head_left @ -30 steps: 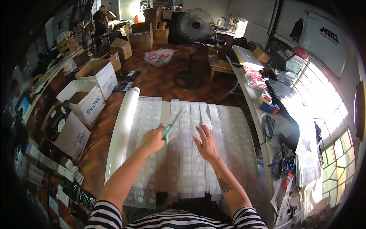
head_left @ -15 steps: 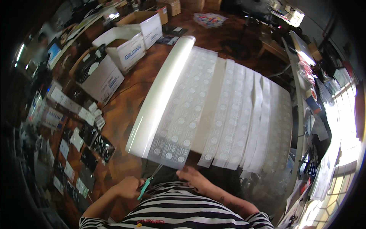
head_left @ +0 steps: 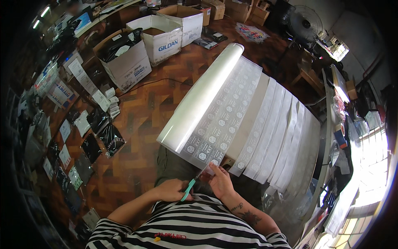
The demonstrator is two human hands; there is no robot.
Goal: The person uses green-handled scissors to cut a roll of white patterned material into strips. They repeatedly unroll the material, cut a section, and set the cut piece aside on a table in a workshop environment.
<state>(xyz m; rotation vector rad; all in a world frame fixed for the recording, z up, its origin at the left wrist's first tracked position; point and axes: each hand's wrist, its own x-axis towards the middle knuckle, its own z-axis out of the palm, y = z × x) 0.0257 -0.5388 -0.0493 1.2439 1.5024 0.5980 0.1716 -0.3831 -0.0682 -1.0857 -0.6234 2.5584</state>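
A pair of scissors with teal handles point(head_left: 188, 190) is in my left hand point(head_left: 171, 190), its fingers closed round the grips. The blades point up and right, at the near edge of a translucent film sheet point(head_left: 215, 120) printed with rows of white marks. Whether they touch the film is hard to tell. My right hand point(head_left: 222, 181) is closed on the sheet's near corner, pinching it between thumb and fingers just right of the blades. Along the sheet's left side lies a thick, glossy film roll point(head_left: 203, 97). To the right, several cut strips point(head_left: 269, 128) lie side by side on the board.
Large cardboard boxes point(head_left: 163, 41) stand on the wooden floor at the far left, one with black plastic inside. Flat bagged packages point(head_left: 91, 147) lie on the floor to the left. A fan point(head_left: 306, 23) stands at the back right. A cluttered table point(head_left: 331, 112) runs along the right.
The view has turned, shifting the scene. My right hand has come up to the film's near corner and pinched it. The scissors in my left hand have moved right along the near edge.
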